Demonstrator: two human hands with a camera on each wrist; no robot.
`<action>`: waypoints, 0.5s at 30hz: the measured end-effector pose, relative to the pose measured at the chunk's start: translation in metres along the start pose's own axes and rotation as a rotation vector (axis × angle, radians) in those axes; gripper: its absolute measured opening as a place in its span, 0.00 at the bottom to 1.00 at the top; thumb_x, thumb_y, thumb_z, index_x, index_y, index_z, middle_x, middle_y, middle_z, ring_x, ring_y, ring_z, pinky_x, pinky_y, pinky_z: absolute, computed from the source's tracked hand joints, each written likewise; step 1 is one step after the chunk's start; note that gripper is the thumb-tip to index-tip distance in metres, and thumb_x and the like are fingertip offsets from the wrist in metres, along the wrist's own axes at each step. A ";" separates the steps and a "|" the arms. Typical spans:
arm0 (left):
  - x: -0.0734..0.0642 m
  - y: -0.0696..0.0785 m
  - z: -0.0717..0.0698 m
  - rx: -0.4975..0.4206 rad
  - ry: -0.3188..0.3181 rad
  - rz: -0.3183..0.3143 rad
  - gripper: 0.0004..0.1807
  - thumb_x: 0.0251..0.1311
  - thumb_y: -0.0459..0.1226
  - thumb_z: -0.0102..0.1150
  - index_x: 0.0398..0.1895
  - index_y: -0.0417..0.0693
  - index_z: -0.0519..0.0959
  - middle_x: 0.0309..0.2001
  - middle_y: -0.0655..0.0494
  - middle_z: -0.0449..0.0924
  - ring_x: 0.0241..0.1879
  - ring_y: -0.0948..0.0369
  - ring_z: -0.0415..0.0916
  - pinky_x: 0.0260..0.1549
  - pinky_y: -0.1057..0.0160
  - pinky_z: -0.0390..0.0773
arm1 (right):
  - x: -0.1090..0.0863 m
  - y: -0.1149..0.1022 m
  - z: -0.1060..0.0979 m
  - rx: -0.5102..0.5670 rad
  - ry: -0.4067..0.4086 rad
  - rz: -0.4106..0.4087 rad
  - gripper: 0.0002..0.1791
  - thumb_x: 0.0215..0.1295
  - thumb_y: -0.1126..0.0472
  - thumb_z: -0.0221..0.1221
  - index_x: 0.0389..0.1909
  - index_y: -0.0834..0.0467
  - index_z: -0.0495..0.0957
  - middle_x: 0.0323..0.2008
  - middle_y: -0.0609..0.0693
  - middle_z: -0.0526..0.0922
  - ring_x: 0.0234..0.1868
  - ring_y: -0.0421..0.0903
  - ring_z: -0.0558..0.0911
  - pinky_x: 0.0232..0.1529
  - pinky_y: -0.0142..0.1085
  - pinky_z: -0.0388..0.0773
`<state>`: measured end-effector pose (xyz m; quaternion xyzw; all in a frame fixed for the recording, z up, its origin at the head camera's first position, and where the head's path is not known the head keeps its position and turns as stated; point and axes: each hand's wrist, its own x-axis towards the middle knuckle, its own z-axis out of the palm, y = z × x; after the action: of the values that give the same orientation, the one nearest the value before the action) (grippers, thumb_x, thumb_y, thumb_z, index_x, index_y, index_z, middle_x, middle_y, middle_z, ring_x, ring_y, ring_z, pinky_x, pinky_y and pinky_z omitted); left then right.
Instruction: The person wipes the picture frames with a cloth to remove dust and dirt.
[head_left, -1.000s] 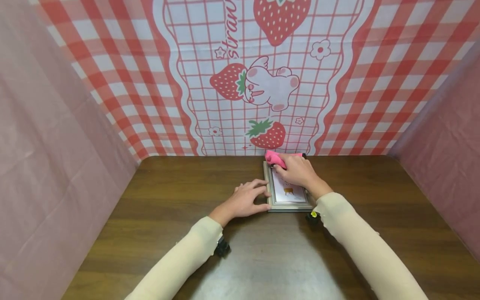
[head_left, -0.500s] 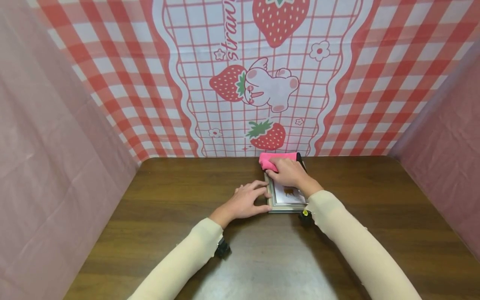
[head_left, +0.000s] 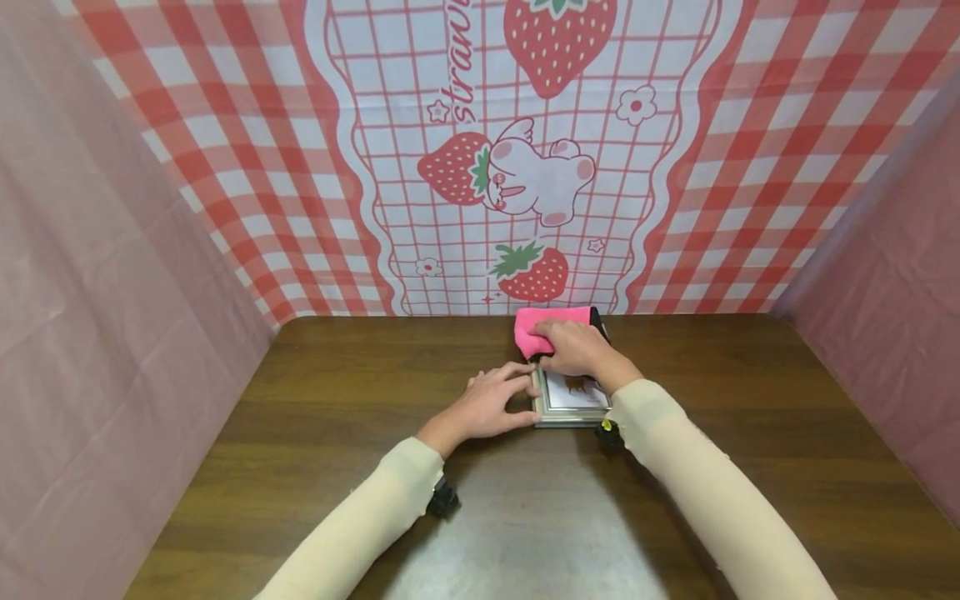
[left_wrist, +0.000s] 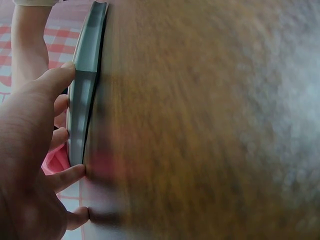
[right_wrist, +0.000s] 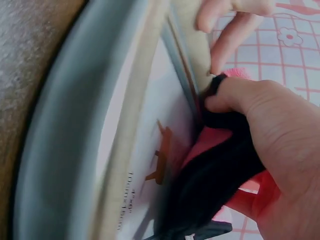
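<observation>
A picture frame [head_left: 572,420] with a silvery moulding lies flat on the wooden table, a printed sheet showing behind its pane. My right hand [head_left: 581,350] holds a bunched pink cloth [head_left: 562,316] with black edging against the far part of the frame. In the right wrist view the thumb presses on the cloth's black edge [right_wrist: 215,170], close to the frame's inner border. My left hand [head_left: 491,402] rests at the frame's left side, fingers spread and touching its edge. The left wrist view shows the thumb and fingers along the frame's grey side [left_wrist: 82,110]. Cloth and right hand cover the frame's far half.
Behind the frame, the table [head_left: 360,367] meets a red-and-white checked strawberry backdrop [head_left: 465,250]. Pink curtains [head_left: 127,275] hang at both sides. Small black wrist cameras [head_left: 444,498] sit under the cream sleeves.
My right hand has moved left and slightly towards me with the cloth, which now spreads past the frame's left edge. The left hand stays at the frame's side.
</observation>
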<state>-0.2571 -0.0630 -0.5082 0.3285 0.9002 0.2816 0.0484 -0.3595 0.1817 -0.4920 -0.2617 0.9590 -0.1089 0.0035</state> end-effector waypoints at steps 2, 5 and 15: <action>-0.001 0.003 -0.002 0.007 -0.001 0.001 0.23 0.73 0.60 0.69 0.63 0.64 0.86 0.87 0.57 0.68 0.83 0.37 0.69 0.78 0.15 0.60 | 0.000 -0.001 0.001 -0.013 0.014 -0.003 0.34 0.68 0.48 0.70 0.74 0.53 0.82 0.71 0.55 0.88 0.69 0.62 0.88 0.65 0.67 0.86; -0.005 0.013 -0.011 0.020 -0.017 0.004 0.23 0.75 0.59 0.67 0.64 0.62 0.86 0.87 0.55 0.68 0.82 0.37 0.70 0.77 0.15 0.62 | 0.001 -0.002 0.003 -0.039 0.031 -0.006 0.29 0.71 0.48 0.68 0.71 0.52 0.84 0.65 0.55 0.91 0.66 0.61 0.90 0.61 0.65 0.87; 0.001 -0.001 -0.001 0.028 0.010 0.022 0.24 0.73 0.63 0.68 0.63 0.65 0.86 0.86 0.59 0.69 0.80 0.39 0.73 0.76 0.17 0.64 | 0.005 0.000 0.007 -0.070 0.045 -0.009 0.17 0.73 0.49 0.66 0.59 0.48 0.86 0.52 0.49 0.92 0.54 0.54 0.92 0.51 0.58 0.89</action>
<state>-0.2581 -0.0635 -0.5079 0.3373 0.9007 0.2713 0.0361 -0.3629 0.1777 -0.4981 -0.2632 0.9609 -0.0813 -0.0278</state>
